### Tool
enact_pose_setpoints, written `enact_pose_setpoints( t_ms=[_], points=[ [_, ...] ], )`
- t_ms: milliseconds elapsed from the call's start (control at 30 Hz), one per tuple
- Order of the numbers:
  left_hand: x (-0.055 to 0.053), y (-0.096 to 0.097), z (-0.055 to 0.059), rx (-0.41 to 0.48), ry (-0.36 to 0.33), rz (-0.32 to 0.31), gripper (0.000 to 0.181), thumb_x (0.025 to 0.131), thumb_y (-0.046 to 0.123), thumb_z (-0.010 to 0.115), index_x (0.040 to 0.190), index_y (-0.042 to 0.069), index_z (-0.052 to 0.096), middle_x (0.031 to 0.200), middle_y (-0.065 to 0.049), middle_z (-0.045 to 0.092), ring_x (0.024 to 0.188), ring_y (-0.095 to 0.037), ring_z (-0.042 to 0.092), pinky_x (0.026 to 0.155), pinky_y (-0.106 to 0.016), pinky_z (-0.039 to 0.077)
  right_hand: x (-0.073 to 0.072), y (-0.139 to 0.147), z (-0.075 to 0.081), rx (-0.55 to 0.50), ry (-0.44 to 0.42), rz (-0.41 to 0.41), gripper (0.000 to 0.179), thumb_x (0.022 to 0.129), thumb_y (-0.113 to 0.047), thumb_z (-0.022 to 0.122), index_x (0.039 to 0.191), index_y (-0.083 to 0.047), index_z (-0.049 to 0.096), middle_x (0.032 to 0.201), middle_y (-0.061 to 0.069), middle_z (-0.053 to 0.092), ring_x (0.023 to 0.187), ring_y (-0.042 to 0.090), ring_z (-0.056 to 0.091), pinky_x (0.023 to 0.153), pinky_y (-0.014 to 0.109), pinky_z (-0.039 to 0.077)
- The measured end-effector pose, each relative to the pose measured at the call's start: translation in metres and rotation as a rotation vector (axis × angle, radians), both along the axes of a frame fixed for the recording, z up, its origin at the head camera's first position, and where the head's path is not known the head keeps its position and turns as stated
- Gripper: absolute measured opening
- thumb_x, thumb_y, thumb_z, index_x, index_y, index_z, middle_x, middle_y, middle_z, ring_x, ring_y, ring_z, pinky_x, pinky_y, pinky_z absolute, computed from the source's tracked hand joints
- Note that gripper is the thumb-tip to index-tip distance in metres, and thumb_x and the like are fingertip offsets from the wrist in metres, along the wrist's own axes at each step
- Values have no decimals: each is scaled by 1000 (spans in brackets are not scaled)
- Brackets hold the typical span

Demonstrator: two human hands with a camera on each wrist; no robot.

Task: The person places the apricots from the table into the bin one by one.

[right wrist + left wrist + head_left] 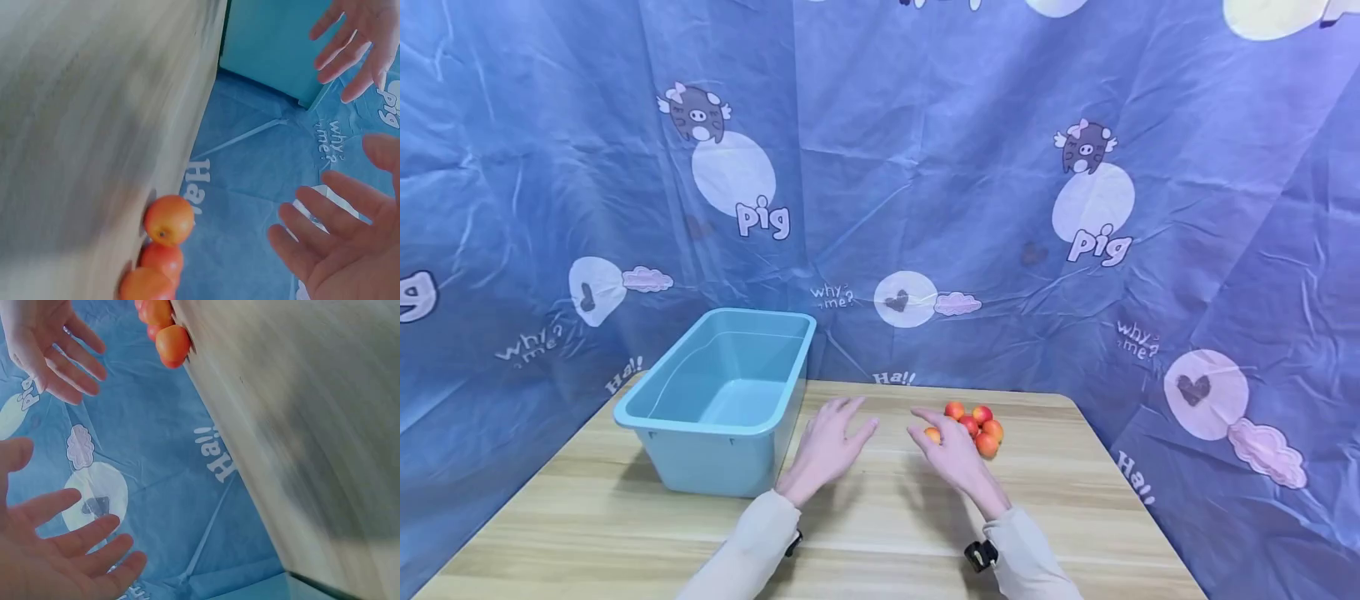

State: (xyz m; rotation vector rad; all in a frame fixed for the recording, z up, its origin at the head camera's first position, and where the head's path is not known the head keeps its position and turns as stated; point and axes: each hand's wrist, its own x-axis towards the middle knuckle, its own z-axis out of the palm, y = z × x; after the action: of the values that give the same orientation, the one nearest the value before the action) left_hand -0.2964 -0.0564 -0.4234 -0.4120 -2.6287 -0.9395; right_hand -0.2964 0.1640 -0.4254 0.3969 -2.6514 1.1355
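Head view: left hand, fingers spread, has a tub at 10 o'clock; right hand, also spread, fruit at 2 o'clock.

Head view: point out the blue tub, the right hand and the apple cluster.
Blue tub (715, 461): head view, outer near wall.
Right hand (953, 452): head view, back of hand.
Apple cluster (968, 426): head view, middle apple's skin.

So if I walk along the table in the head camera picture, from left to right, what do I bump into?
Blue tub → left hand → right hand. The red-orange fruits are left out, because the right hand overlaps their bunch.
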Motion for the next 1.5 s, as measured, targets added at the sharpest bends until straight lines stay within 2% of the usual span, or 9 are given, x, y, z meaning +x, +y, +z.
enact_pose_setpoints(
  t_ms=[200, 300, 400, 467, 633, 933, 1233, 1400, 1500],
  points=[
    [0, -5, -4, 218, -40, -8, 54, 94, 50, 59, 137, 18, 56, 137, -11, 59, 130, -32, 52, 107, -53, 40, -2, -4, -5, -304, -47, -50, 30, 94, -21, 66, 121, -8, 68, 116, 10, 71, 98, 21, 70, 79, 26, 57],
    [3, -7, -4, 336, -44, -42, 52, 93, 42, 64, 136, 15, 56, 128, -13, 64, 122, -30, 58, 99, -50, 48, -3, -7, -9, -448, -94, -50, 28, 94, -17, 66, 118, -4, 69, 113, 14, 72, 99, 21, 68, 80, 24, 56],
    [8, -11, -2, 420, -49, -71, 52, 92, 37, 66, 137, 14, 54, 123, -11, 66, 117, -27, 61, 93, -47, 51, -4, -7, -12, -610, -160, -25, 29, 94, -13, 65, 118, 3, 67, 111, 15, 72, 100, 20, 68, 87, 33, 56],
    [12, -13, -2, 458, -57, -81, 51, 92, 35, 68, 136, 14, 54, 121, -9, 67, 115, -26, 62, 91, -43, 52, -3, -5, -13, -738, -222, 6, 31, 94, -11, 64, 119, 7, 64, 109, 16, 71, 99, 20, 69, 88, 38, 56],
    [20, -19, -3, 509, -89, -98, 45, 92, 30, 69, 132, 15, 57, 116, -7, 69, 110, -23, 64, 87, -35, 53, -1, 4, -14, -961, -352, 72, 39, 95, -10, 62, 126, 13, 55, 105, 7, 72, 96, 16, 70, 86, 33, 57],
    [33, -30, 8, 610, -127, -156, 37, 90, 19, 70, 125, 10, 62, 105, -7, 69, 99, -18, 66, 81, -24, 53, 2, 18, -15, -1163, -466, 125, 26, 98, -8, 56, 121, 2, 60, 102, 6, 74, 95, 18, 72, 89, 35, 56],
    [51, -46, 24, 634, -86, -202, 33, 92, 14, 68, 124, 6, 61, 107, -13, 68, 94, -12, 66, 78, -26, 57, 3, 32, -15, -1220, -525, 163, 16, 99, -6, 54, 108, -9, 66, 100, 3, 74, 99, 19, 71, 96, 38, 53],
    [63, -62, 32, 626, -22, -142, 35, 91, 13, 70, 124, 11, 61, 108, -9, 68, 95, -10, 66, 80, -23, 56, 1, 42, -18, -1223, -497, 143, 21, 99, -4, 52, 102, -13, 70, 96, 0, 75, 96, 13, 72, 88, 29, 56],
    [68, -74, 35, 627, 64, -107, 35, 90, 11, 70, 124, 9, 62, 108, -10, 68, 94, -10, 68, 81, -20, 55, -1, 50, -20, -1208, -465, 76, 28, 99, -3, 51, 96, -19, 73, 92, -5, 76, 88, 7, 71, 80, 23, 57]
  ],
)
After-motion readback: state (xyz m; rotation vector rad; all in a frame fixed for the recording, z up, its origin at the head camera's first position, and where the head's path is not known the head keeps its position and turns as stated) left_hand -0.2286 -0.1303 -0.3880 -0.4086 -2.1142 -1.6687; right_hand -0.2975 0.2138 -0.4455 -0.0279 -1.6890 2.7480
